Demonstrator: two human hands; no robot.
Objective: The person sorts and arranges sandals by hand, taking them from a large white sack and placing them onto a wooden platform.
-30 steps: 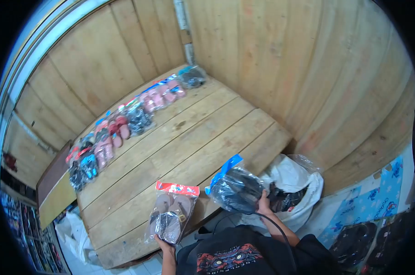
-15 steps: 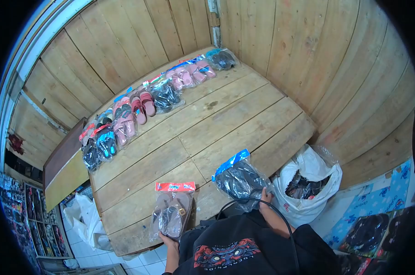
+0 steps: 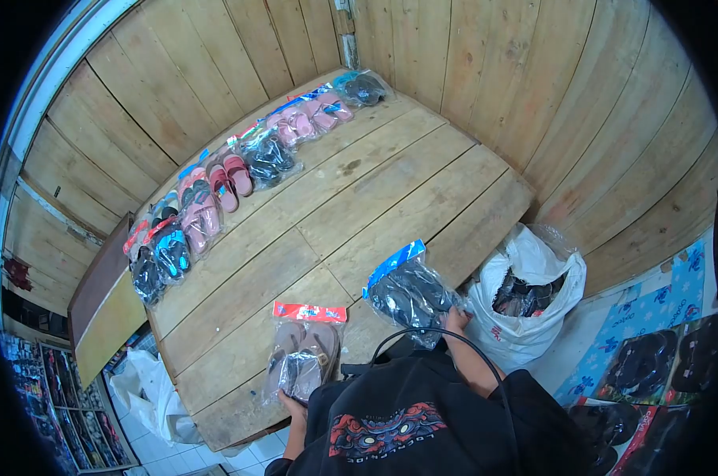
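My left hand (image 3: 292,404) is closed on the lower edge of a clear bag of mauve-brown sandals (image 3: 303,357) with a red header, near the table's front edge. To the right, my right hand (image 3: 455,320) grips the lower right corner of a clear bag of black sandals (image 3: 410,292) with a blue header. Both bags are over the wooden table (image 3: 327,230). My fingertips are partly hidden by the plastic.
Bagged pink, red, black and blue sandals (image 3: 236,173) line the table's far left edge. An open white sack (image 3: 525,337) of dark bagged items stands at the right. Another white sack (image 3: 149,397) lies below left. Wooden walls (image 3: 493,71) rise behind.
The view has shifted slightly. The bag of black sandals and my right hand appear a little higher and further left. Both hands still hold their bags.
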